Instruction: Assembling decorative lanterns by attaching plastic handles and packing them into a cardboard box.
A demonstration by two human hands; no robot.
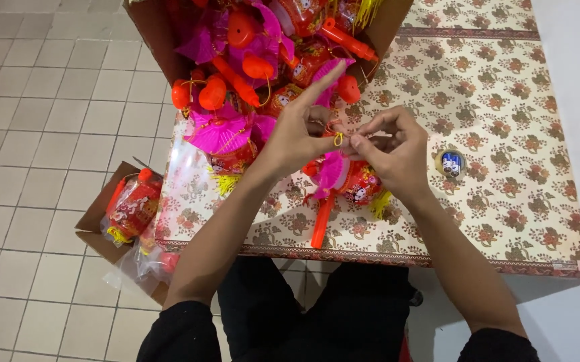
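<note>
Black sleeves sit closest to my view, and from them both bare forearms reach up over the patterned tablecloth (504, 167). My left hand (297, 134) pinches a small yellow loop (338, 139) between thumb and middle finger, its index finger pointing up toward the cardboard box (152, 30) heaped with red and pink lanterns. My right hand (394, 151) meets it, fingertips closed on the same loop. Just below the hands, a red toy lantern (354, 184) with a pink fan and orange handle lies on the table. A small round tin (449, 162) rests to the right. On the tiled floor, a second box (95, 224) holds bagged lanterns.
</note>
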